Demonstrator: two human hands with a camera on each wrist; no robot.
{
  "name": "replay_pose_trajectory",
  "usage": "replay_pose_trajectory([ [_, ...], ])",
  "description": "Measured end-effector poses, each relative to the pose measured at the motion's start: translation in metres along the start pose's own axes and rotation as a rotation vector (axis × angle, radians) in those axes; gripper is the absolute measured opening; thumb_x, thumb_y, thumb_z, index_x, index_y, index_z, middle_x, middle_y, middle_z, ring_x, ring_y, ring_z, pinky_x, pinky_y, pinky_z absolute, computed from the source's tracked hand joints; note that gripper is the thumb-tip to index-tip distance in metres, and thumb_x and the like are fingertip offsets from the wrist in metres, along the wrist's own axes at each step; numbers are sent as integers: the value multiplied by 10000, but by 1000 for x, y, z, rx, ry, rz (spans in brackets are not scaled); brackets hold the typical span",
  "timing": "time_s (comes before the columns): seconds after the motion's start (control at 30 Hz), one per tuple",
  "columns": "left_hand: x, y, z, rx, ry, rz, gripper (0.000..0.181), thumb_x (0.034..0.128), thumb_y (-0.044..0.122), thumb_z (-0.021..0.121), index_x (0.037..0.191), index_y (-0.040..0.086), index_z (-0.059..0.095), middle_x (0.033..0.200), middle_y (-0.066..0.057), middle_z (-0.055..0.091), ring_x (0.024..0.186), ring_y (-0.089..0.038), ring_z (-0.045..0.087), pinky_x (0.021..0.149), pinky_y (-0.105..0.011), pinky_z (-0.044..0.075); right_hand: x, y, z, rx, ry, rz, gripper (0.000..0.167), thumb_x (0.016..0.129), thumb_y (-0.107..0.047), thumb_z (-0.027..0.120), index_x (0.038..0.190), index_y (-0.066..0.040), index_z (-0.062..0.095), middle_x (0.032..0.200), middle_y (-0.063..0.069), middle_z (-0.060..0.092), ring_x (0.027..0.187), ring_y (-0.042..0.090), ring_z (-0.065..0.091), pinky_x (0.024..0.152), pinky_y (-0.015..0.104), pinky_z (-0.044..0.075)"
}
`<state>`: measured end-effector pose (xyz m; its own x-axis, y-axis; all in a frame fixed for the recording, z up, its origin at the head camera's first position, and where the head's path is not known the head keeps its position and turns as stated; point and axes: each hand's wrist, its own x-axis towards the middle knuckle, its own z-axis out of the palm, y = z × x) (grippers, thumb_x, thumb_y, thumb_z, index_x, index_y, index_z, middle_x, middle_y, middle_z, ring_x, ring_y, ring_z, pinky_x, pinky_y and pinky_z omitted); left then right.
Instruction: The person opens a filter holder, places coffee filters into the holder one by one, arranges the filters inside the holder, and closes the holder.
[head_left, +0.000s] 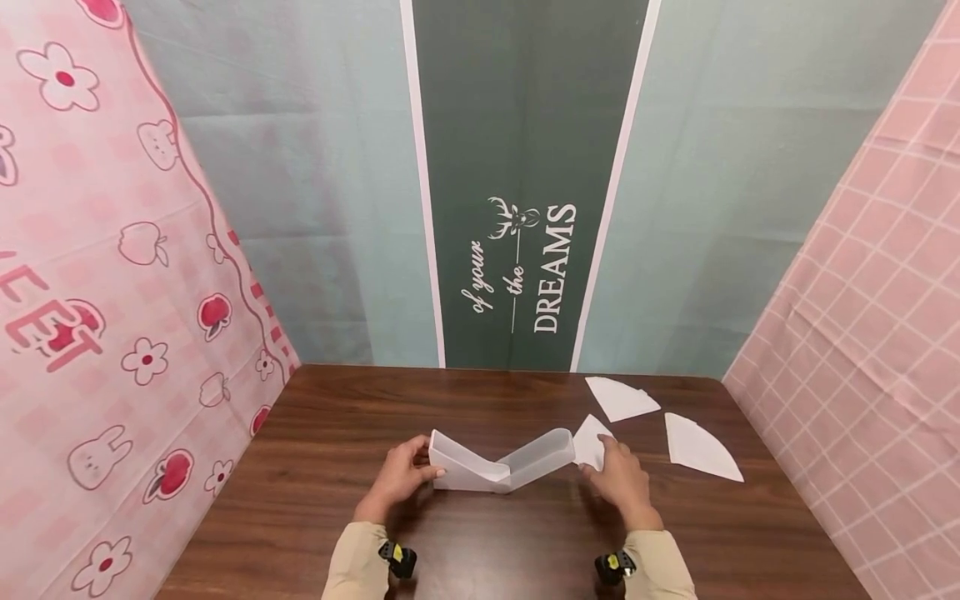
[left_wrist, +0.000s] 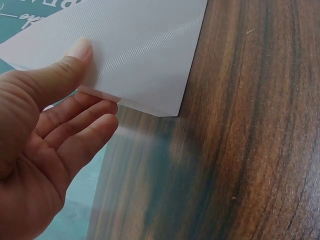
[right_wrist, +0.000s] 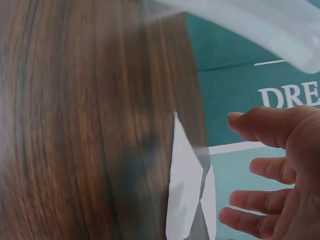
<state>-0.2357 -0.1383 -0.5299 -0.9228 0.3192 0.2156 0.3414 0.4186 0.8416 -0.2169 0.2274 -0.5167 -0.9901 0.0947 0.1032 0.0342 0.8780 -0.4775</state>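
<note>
A translucent white plastic case (head_left: 534, 460) stands unfolded in a wide V on the brown table. My left hand (head_left: 401, 477) grips its left end; in the left wrist view the thumb of that hand (left_wrist: 45, 120) lies on the ridged white face (left_wrist: 145, 55), with fingers beneath the edge. Beyond the case's right end, my right hand (head_left: 624, 482) is beside a white piece (head_left: 589, 442). The right wrist view shows the right hand (right_wrist: 295, 155) with fingers spread and nothing between them, below part of the case (right_wrist: 270, 30). Whether it touches the white piece is unclear.
Two white fan-shaped pieces, one (head_left: 621, 400) towards the back and another (head_left: 701, 448) farther right, lie on the wooden table (head_left: 360, 408). Behind the table hangs a green cloth (head_left: 517, 125) with lettering, and pink patterned cloths hang at both sides.
</note>
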Motion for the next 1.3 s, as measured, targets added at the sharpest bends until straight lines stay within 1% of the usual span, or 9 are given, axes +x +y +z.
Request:
replay_pose_trajectory([
  [0.17,1,-1,1,2,-2,-5,300,780,90,749,1026,11,595,974,-133,644,890,-284,635,724,-337,518,10,8,3,-35,-18,36,618,785,-238,696,1268,70,464,1065,302,531,933,470,529,692,621,411],
  [0.33,3,-1,3,1,4,-8,294,780,91,749,1020,18,596,974,-139,639,900,-296,630,735,-369,517,20,18,7,-59,-28,86,610,790,-239,678,1265,76,462,1096,318,518,963,498,513,728,636,399],
  [0.47,3,-1,2,-3,8,-8,293,780,92,748,1021,20,598,971,-128,645,903,-290,632,739,-365,516,27,25,9,-64,-43,118,628,798,-240,663,1287,79,432,1130,330,502,1000,508,496,759,648,384],
  [0.67,4,-1,1,-16,6,-21,303,780,95,750,1032,16,600,976,-120,648,899,-272,634,743,-352,514,34,31,11,-76,-83,143,641,795,-239,650,1292,86,409,1153,340,483,1013,511,483,776,653,370],
  [0.87,6,-3,0,-7,3,-27,306,782,100,749,1036,9,603,979,-125,649,891,-275,635,732,-344,517,37,34,14,-109,-104,139,646,753,-214,655,1279,82,424,1133,335,491,1008,507,479,763,641,383],
  [1.03,6,-4,0,-18,-7,-33,304,785,97,746,1037,3,604,978,-133,648,884,-270,635,726,-338,518,37,36,17,-141,-121,120,624,718,-172,661,1239,102,453,1092,322,508,1001,495,474,754,641,387],
  [1.2,6,-5,1,-23,-10,-43,315,784,105,749,1041,1,601,981,-131,646,885,-267,635,728,-343,518,38,39,17,-144,-109,100,576,714,-146,677,1197,101,486,1049,299,530,974,485,485,737,622,406],
  [1.3,6,-5,1,-26,-11,-54,321,783,109,750,1046,1,601,985,-125,646,888,-264,634,733,-355,518,38,41,18,-137,-100,97,578,706,-137,697,1190,101,488,1037,300,534,963,485,491,727,612,417],
])
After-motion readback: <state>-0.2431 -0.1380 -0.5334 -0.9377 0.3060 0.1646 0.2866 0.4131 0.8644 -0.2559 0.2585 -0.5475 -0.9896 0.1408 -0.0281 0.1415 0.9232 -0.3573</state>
